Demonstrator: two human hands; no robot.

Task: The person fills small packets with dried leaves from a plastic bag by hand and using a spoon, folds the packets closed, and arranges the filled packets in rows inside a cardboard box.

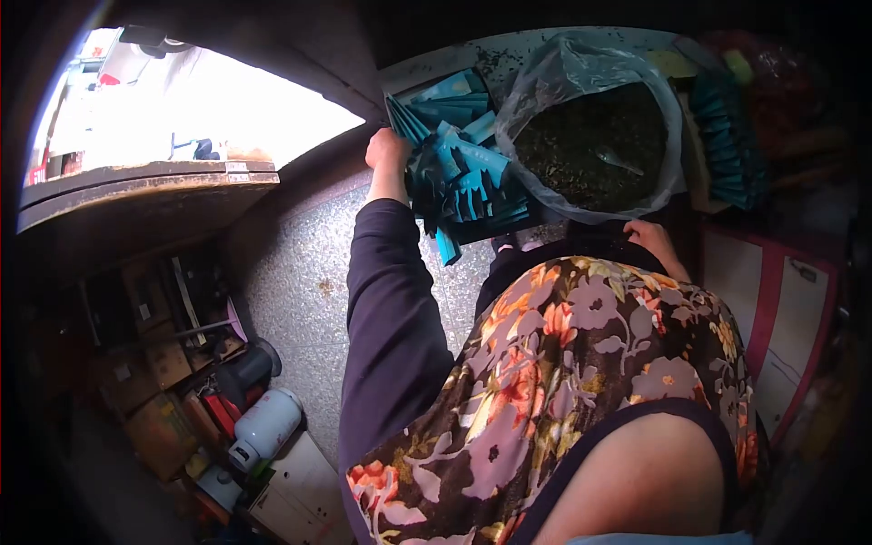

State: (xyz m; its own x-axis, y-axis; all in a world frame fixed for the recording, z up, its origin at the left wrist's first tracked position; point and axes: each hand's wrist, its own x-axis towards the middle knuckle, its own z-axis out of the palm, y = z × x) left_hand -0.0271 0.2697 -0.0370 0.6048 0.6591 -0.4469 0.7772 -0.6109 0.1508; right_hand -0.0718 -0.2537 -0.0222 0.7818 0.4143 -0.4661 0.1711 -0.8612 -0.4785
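head view: teal packets, heaped beside the curled left hand, its hold unclear to me; open bag of dark flakes, just beyond the bent right hand, hold likewise unclear. risk: a left-hand knock could spill packets.

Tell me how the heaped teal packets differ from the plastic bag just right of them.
The teal packets are blue-green; the plastic bag is whitish and see-through. The teal packets are many narrow pieces jumbled at odd angles; the plastic bag is one wide piece, open-mouthed around dark loose contents. Both sit side by side.
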